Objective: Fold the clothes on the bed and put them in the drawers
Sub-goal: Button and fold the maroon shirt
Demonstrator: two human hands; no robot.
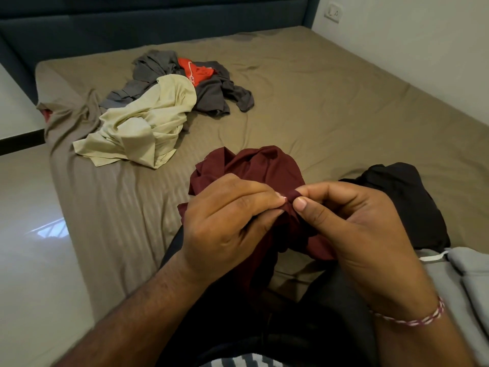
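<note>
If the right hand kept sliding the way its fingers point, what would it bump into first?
Its fingers point leftward, so the right hand would most likely meet the left hand first; both pinch the same fold of the maroon shirt, with the fingertips nearly touching, though depth is hard to judge.

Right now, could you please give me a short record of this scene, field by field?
setting: bed with a tan sheet
in hand: maroon garment, bunched
left hand: pinches the maroon cloth
right hand: pinches the same cloth beside it
unfolded pile: cream garment, grey clothes and red garment, far left of the bed
near right: black garment, light grey garment
drawers: not in view
</note>
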